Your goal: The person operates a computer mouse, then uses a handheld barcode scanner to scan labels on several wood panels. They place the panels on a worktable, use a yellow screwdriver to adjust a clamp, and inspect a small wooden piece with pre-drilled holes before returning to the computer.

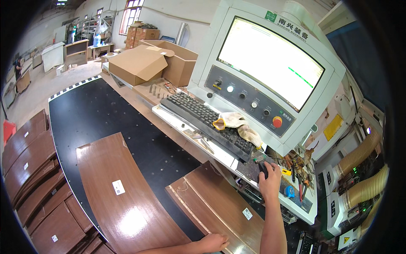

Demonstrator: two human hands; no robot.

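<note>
Below the control console (270, 72), the right hand (270, 181) had its grip wrapped over a black mouse (263, 170), located beside the keyboard (192, 111). The left hand (213, 243) was positioned at a brown panel (220, 192) on the black desk (105, 114); whether its curled grip pinched anything could not be determined.

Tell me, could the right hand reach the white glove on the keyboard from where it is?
Probably yes. The right hand rests on the black mouse, near one end of the keyboard, and the glove lies on top with nothing covering it. It would likely have to leave the mouse.
</note>
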